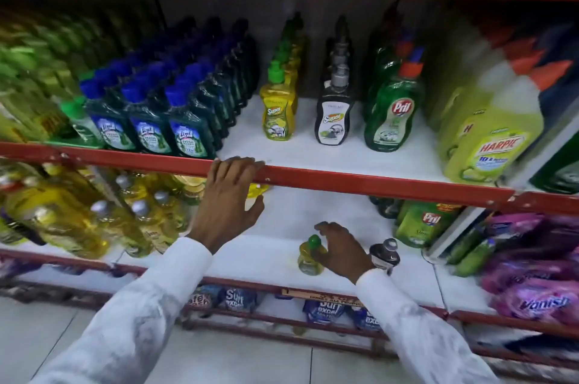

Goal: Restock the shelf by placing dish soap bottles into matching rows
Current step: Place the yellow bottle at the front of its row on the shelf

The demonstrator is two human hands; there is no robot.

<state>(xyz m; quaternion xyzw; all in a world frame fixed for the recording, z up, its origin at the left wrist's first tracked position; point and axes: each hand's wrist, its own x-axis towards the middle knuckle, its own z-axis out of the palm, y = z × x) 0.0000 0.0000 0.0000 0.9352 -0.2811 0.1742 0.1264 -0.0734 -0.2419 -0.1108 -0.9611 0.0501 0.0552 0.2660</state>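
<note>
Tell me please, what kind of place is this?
Most likely a shop aisle for cleaning products. Red-edged shelves carry rows of identical dish soap, such as the yellow Super bottles and green Pril bottles, and Vanish pouches lie at lower right.

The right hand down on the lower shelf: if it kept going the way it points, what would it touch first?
The right hand would probably meet the small yellow bottle with the green cap first; its fingers already curl around it.
</note>
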